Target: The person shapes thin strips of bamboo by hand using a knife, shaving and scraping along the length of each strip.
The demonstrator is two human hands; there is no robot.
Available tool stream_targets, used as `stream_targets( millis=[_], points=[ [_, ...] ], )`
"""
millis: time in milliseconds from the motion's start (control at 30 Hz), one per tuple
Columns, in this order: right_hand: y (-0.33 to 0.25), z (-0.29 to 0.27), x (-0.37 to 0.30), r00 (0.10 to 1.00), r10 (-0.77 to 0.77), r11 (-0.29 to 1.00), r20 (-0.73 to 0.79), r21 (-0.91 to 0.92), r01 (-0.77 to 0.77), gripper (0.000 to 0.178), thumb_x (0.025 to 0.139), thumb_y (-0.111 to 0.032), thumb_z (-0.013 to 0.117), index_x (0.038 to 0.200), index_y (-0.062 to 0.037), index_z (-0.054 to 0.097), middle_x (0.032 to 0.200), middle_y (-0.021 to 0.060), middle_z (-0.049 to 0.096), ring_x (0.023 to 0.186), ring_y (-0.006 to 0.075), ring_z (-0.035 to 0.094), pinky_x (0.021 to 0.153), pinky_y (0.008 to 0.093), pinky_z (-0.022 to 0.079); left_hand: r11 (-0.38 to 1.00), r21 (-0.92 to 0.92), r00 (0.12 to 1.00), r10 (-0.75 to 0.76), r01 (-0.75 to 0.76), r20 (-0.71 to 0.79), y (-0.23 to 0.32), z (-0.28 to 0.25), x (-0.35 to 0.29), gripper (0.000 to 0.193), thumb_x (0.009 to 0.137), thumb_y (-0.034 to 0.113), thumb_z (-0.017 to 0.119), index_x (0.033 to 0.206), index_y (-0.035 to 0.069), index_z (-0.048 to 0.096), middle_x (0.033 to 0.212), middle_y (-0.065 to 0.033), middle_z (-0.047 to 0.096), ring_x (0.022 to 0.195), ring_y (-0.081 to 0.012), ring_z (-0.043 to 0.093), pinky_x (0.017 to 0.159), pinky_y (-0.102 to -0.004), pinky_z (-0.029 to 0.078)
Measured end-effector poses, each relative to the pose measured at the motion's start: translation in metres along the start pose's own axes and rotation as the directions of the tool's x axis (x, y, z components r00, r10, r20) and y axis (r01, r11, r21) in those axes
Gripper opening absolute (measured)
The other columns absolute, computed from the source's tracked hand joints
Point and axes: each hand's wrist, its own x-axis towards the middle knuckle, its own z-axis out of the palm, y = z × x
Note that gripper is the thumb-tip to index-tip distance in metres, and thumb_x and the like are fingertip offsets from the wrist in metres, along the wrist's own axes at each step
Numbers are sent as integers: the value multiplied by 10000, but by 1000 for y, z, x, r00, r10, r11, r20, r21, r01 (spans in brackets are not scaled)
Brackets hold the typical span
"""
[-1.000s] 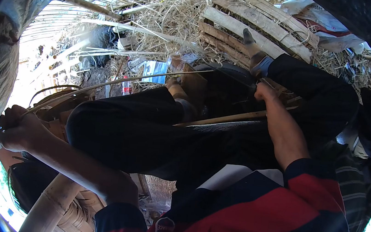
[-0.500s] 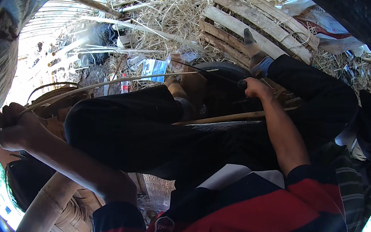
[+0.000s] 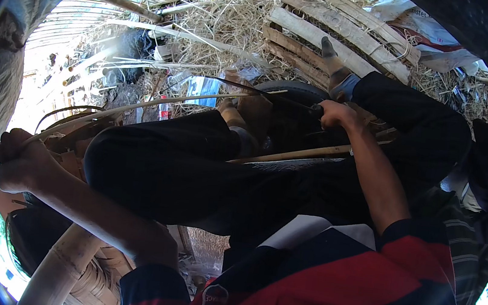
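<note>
Strip [image 3: 159,102]: one long thin pale bamboo sliver, spanning from lower left of the frame to upper centre. Long axis runs diagonally, low at the left, rising rightward; the far end points toward the upper centre-right, bowing slightly along its length.

Left hand [image 3: 14,161]: closed in a fist round the strip's near end, at the left edge of the frame.

Right hand [image 3: 334,113]: closed round a dark thin tool or blade [image 3: 264,91] at upper centre, close to the strip's far end; whether blade and strip touch cannot be told.

Progress, as judged: the strip looks already split thin and is being drawn or pared along its length; how much of it remains unworked cannot be told. More slivers [image 3: 145,64] lie loose at upper left, seemingly finished.

Second stick [image 3: 292,155]: thicker pale bamboo, lying across the dark-trousered knees [image 3: 170,162], centre.

Woven basket [image 3: 90,286]: lower left, beside a thick bamboo pole [image 3: 56,269].

Background: straw [image 3: 230,17] and wooden slats [image 3: 331,35], top.
</note>
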Motion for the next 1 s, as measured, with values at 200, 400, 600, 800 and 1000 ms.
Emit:
stream_targets(
  millis=[200, 400, 600, 800, 1000],
  points=[
    [43, 6, 16, 954, 294, 928, 64, -258, -268, 364, 621, -95, 647, 980, -40, 666, 982, 199, 655, 941, 334, 630, 757, 427, 508, 999, -49, 1000, 4, -4, -1, -2, -13, 11, 427, 957, 503, 298, 781, 121, 372, 515, 34, 251, 416, -86, 210, 364, -206, 196],
    [10, -3, -6, 993, 117, 990, 7, -85, -116, 343, 611, -90, 654, 949, -34, 677, 985, 184, 662, 934, 330, 634, 758, 413, 510, 995, -94, 994, -18, 28, 104, -2, -17, 16, 432, 947, 518, 315, 784, 123, 377, 523, 37, 253, 419, -85, 212, 366, -206, 192],
    [18, 5, 1, 976, 197, 972, 92, -150, -182, 336, 630, -88, 638, 962, -44, 678, 1025, 186, 653, 981, 327, 619, 790, 416, 500, 999, -38, 1000, -13, 13, -5, 1, -9, 8, 404, 947, 496, 352, 834, 111, 404, 534, 34, 235, 426, -82, 198, 375, -215, 176],
    [35, 10, 8, 942, 334, 918, 45, -243, -314, 321, 648, -96, 640, 962, -45, 679, 1007, 191, 655, 966, 327, 625, 780, 428, 499, 1000, -17, 995, 19, -20, -100, 2, 6, -7, 376, 942, 488, 381, 848, 125, 406, 544, 35, 240, 426, -77, 192, 382, -217, 156],
    [-2, 3, -5, 995, -99, 993, -20, 66, 100, 299, 638, -68, 615, 931, -45, 669, 927, 194, 664, 882, 322, 640, 719, 418, 494, 989, -144, 993, -6, 23, 114, -1, -44, 26, 352, 936, 456, 398, 836, 118, 385, 551, 34, 257, 429, -82, 190, 383, -229, 163]
  ],
)
